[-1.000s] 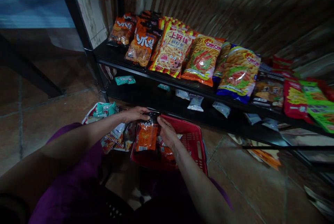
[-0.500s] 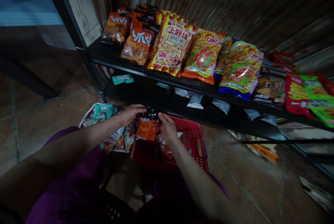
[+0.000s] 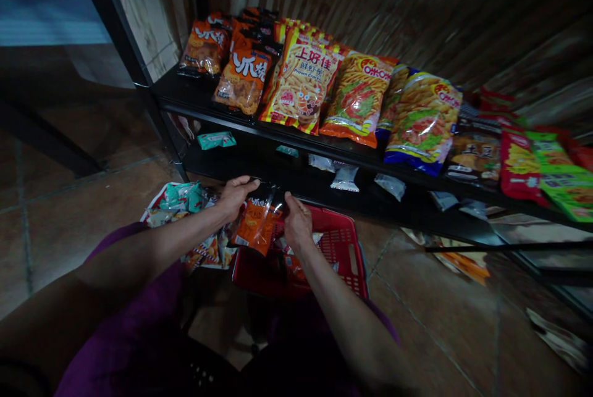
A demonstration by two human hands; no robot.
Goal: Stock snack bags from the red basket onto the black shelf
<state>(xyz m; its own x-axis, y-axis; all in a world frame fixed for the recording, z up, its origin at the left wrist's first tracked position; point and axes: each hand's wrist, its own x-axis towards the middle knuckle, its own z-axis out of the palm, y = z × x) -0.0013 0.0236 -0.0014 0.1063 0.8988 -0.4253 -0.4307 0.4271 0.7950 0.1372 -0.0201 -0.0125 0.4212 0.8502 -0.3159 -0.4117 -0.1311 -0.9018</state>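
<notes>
Both hands on one orange snack packet point(image 3: 254, 230). Left hand point(image 3: 236, 193) fingers pinch its dark top edge at the left corner; right hand point(image 3: 296, 224) fingers pinch the same edge at the right. The packet hangs tilted over the near-left rim of the red basket point(image 3: 345, 252), just below the front of the lower shelf point(image 3: 278, 178).

Upper shelf point(image 3: 185, 97): matching orange packets point(image 3: 243, 76) stand in rows at the left, with prawn cracker bags point(image 3: 303, 79) to their right.

My reading: this packet is clear of the basket but on no shelf yet. More packets lie in the basket, and a pile of packets point(image 3: 180, 199) sits on the floor at the left, so much is left.
</notes>
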